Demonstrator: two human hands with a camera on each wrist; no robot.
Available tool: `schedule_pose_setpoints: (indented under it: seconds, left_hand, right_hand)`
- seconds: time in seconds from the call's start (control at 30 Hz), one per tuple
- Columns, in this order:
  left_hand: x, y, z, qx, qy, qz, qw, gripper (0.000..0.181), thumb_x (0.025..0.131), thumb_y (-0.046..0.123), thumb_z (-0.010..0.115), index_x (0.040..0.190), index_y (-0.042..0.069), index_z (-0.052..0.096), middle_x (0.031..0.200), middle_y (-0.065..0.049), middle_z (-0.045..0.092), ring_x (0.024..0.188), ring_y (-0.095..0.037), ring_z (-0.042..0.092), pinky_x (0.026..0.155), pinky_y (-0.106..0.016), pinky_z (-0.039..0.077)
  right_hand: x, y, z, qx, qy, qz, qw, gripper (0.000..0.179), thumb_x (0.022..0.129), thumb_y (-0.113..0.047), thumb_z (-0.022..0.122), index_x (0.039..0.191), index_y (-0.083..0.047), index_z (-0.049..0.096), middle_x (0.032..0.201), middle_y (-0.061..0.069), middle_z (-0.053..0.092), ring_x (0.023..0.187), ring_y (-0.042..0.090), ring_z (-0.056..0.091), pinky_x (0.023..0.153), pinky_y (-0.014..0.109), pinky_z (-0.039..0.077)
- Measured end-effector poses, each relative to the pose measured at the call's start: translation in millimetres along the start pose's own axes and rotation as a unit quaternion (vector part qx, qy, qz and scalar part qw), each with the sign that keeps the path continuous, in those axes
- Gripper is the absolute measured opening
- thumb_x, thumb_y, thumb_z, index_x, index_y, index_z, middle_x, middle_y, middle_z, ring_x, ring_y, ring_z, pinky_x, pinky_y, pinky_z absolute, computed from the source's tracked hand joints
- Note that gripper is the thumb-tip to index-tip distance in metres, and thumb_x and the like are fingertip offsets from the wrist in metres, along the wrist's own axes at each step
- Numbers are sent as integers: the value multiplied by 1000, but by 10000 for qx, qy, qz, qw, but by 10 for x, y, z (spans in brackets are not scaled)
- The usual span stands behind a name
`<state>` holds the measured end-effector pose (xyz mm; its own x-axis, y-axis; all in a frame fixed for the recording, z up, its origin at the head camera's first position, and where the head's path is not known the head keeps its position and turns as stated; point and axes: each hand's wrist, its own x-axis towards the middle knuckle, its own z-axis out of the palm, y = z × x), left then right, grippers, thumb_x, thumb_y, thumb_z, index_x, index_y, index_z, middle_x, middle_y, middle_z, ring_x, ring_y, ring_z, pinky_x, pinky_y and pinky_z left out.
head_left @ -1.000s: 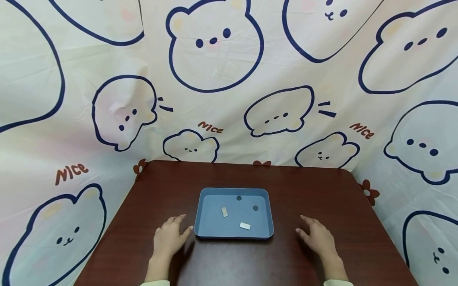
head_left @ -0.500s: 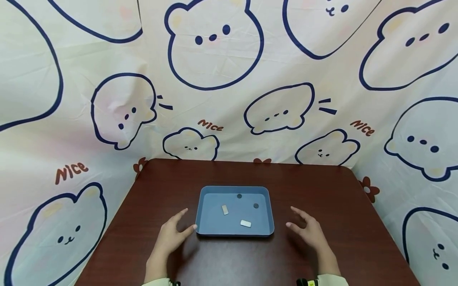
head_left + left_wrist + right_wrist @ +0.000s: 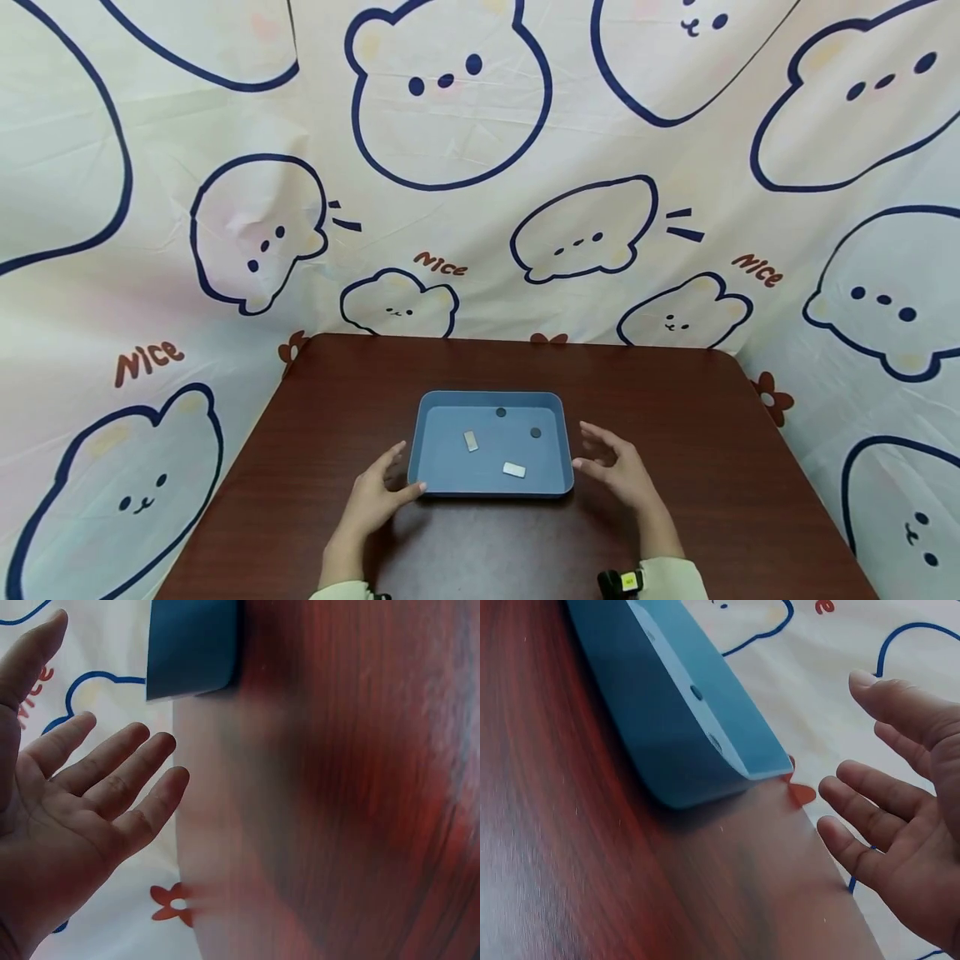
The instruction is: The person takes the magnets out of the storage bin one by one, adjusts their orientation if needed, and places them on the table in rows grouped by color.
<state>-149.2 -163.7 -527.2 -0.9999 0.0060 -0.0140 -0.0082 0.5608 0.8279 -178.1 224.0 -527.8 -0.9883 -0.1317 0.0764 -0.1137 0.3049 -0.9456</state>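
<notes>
A shallow blue tray (image 3: 450, 477) with raised sides lies on the table. Inside it are two small white rectangular pieces, one (image 3: 471, 441) left of the middle and another (image 3: 513, 470) near the front. Two small dark round discs, one (image 3: 501, 412) at the back and one (image 3: 536, 432) to the right, lie there too. At the tray's left side, my left hand (image 3: 373, 498) has its fingers spread, the thumb tip at the front left corner; contact is unclear. My right hand (image 3: 621, 471) is beside the right side, fingers extended; a gap shows in the right wrist view.
The dark brown wooden table (image 3: 480, 550) reaches back to a pale cloth wall (image 3: 480, 225) printed with bear outlines. More of this cloth hangs along the left and right sides. A dark strap device (image 3: 619, 583) sits at the right wrist.
Both hands have moved inward: the left slightly rightward to the tray's corner, the right leftward and forward to its right side. The tray and the pieces in it keep their places.
</notes>
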Motion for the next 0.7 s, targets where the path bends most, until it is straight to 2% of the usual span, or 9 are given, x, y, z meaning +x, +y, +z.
schedule_pose_setpoints:
  seconds: [0.2,0.4,0.53,0.7]
  left_hand:
    - [13,-4,55,-269,-12,-79,9996,83,70,23,83,139,5,42,125,-20,53,108,-36,55,84,-52,43]
    - [34,-11,118,-263,-9,-24,9996,84,68,22,84,138,0,42,116,-19,56,100,-34,58,78,-48,46]
    - [51,-8,151,-218,92,31,9997,81,70,19,83,135,-3,43,111,-19,55,95,-33,59,76,-45,47]
    - [73,-14,177,-96,246,23,9996,74,71,16,81,133,-5,45,106,-18,54,92,-32,59,74,-43,48]
  right_hand:
    - [128,-38,128,415,-107,289,9987,60,79,-6,75,133,-7,51,126,21,53,111,37,52,76,35,50]
    - [217,-79,189,383,-401,202,9983,60,78,-10,77,133,-12,52,130,22,49,113,40,49,82,41,48]
    - [277,-101,203,402,-967,239,9942,61,81,-13,74,136,-6,48,130,24,48,112,39,50,83,44,47]
    - [392,-98,228,443,-1765,528,9819,56,85,-14,70,135,-4,48,126,26,50,108,31,55,82,40,48]
